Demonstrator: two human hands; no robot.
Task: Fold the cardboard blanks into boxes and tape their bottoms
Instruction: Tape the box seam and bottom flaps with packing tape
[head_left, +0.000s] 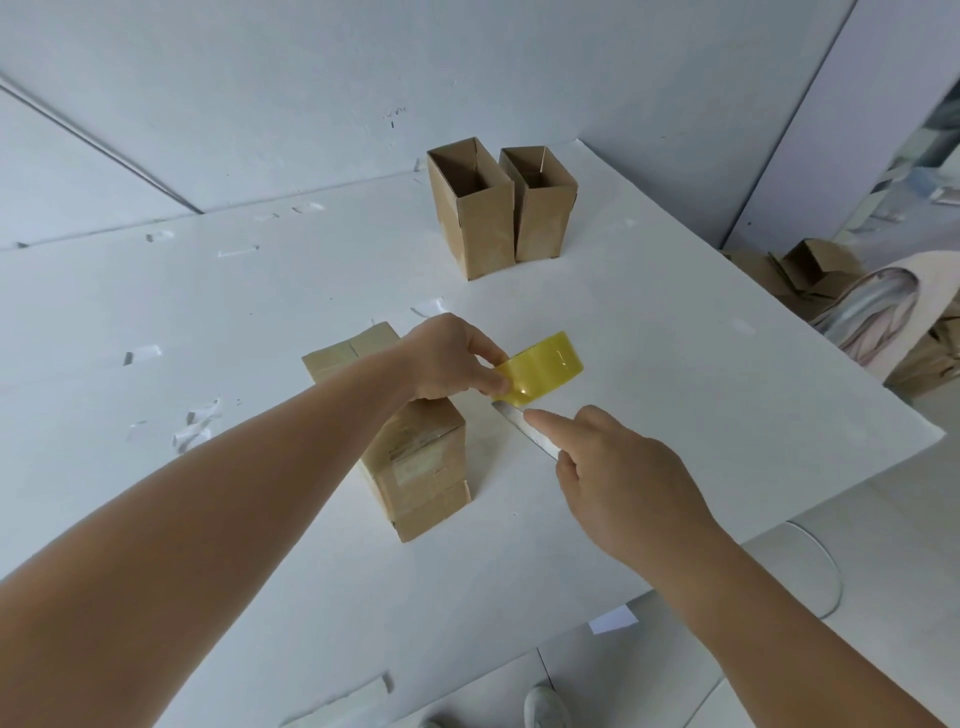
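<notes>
A folded cardboard box (415, 457) lies on the white table (675, 374) with its taped bottom facing up, partly hidden by my left forearm. Above its right edge, my left hand (452, 358) pinches a yellow roll of tape (543, 366). A strip of tape runs down from the roll. My right hand (618, 478) holds a metal knife blade (524, 428), index finger stretched along it, with the tip touching the strip just under the roll. Two upright open boxes (480, 218) (543, 208) stand side by side at the far end of the table.
Scraps of cut tape (197, 421) lie scattered over the left part of the table. A heap of cardboard boxes and blanks (810, 275) lies on the floor beyond the table's right edge. A shoe (545, 706) shows beneath the near edge.
</notes>
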